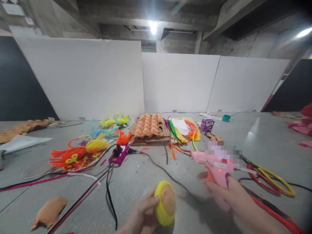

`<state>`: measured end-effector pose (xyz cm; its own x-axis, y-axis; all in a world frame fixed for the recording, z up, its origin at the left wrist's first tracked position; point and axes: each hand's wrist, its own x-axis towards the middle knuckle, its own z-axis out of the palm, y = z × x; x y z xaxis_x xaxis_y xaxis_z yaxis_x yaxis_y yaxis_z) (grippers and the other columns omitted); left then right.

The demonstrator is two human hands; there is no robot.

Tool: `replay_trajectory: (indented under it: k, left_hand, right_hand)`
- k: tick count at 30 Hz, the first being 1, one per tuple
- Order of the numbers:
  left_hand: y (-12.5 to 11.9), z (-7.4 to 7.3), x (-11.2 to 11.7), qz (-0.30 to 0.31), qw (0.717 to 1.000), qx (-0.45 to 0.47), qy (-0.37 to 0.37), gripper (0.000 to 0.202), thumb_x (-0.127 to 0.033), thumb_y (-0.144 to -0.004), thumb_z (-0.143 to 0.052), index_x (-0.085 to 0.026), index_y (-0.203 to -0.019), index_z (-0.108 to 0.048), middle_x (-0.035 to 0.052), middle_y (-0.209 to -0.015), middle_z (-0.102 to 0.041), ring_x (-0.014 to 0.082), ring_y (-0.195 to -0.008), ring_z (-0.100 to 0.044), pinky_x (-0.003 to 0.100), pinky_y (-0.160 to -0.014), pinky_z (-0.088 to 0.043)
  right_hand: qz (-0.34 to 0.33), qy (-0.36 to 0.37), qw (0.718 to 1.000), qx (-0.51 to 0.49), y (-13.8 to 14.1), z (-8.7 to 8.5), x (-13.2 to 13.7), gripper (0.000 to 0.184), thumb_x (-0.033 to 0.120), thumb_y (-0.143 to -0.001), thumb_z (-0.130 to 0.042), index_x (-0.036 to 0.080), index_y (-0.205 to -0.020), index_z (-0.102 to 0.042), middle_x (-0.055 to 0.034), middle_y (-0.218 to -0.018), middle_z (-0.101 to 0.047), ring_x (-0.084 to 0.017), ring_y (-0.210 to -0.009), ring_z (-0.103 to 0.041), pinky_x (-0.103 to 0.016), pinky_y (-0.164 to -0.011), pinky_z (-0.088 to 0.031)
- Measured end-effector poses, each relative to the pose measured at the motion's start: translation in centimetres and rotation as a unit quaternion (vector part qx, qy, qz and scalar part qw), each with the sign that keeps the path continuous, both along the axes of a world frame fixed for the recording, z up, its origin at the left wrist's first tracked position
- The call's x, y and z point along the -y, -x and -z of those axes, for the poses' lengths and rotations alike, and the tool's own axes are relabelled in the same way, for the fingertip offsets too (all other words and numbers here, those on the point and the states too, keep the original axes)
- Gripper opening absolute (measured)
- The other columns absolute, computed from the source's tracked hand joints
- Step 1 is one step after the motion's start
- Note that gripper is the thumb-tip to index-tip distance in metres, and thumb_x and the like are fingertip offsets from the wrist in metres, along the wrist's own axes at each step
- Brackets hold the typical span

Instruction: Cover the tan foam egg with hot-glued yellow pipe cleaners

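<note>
My left hand holds a rounded egg-tray cup, brown on its face and wrapped round the edge with yellow pipe cleaner. In my right hand is a pink glue gun, its handle gripped and a small orange light glowing on its side. The metal nozzle points left, close to some orange pipe cleaner pieces. The cup and the glue gun are apart. Part of the glue gun's top is blurred out.
Beyond my hands sits a brown egg tray on cardboard. Bundles of colourful pipe cleaners and a purple box lie to its right. Orange and yellow pipe-cleaner figures are at left, near a purple power strip with black cables.
</note>
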<state>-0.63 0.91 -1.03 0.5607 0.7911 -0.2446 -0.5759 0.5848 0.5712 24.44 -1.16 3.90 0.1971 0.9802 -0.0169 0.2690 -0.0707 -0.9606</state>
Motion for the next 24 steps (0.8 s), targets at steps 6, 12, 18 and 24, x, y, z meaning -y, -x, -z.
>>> replay_trajectory:
  k: [6, 12, 18, 24]
  left_hand:
    - [0.0, 0.1, 0.0, -0.009, 0.999, -0.036, -0.010, 0.039, -0.033, -0.061, -0.087, -0.015, -0.091, -0.072, 0.0069, -0.085, -0.072, 0.0208, -0.079, -0.065, 0.027, -0.072, -0.043]
    - [0.5, 1.2, 0.1, -0.029, 0.997, -0.057, -0.035, 0.049, -0.037, -0.068, -0.081, -0.017, -0.110, -0.066, 0.0115, -0.102, -0.070, 0.0286, -0.101, -0.062, 0.032, -0.085, -0.041]
    - [0.2, 0.4, 0.4, -0.081, 0.990, -0.100, -0.057, 0.052, -0.033, -0.057, -0.088, -0.021, -0.104, -0.069, 0.0108, -0.105, -0.069, 0.0311, -0.104, -0.060, 0.036, -0.088, -0.040]
    - [-0.5, -1.2, 0.4, -0.151, 0.974, -0.142, -0.093, 0.050, -0.027, -0.049, -0.092, -0.022, -0.094, -0.072, 0.0083, -0.095, -0.071, 0.0263, -0.091, -0.062, 0.035, -0.083, -0.041]
  right_hand:
    - [-0.044, 0.100, 0.994, 0.020, 0.7, -2.7, 1.9, 0.005, 0.023, -0.073, -0.060, 0.022, -0.069, -0.062, 0.0015, -0.060, -0.065, -0.013, -0.053, -0.056, -0.022, -0.051, -0.041]
    - [-0.045, 0.162, 0.982, 0.087, 1.0, -1.9, 2.3, 0.012, 0.016, -0.071, -0.060, 0.025, -0.069, -0.067, 0.0019, -0.058, -0.065, -0.013, -0.045, -0.055, -0.022, -0.043, -0.037]
    - [-0.109, 0.089, 0.990, 0.022, 0.2, 1.4, 2.2, 0.023, 0.043, -0.082, -0.054, 0.023, -0.074, -0.064, -0.0010, -0.065, -0.064, -0.018, -0.061, -0.064, -0.025, -0.057, -0.050]
    - [-0.120, 0.088, 0.986, 0.074, 0.7, 0.6, 2.8, 0.033, 0.055, -0.082, -0.050, 0.028, -0.070, -0.064, -0.0023, -0.069, -0.068, -0.020, -0.069, -0.065, -0.027, -0.067, -0.052]
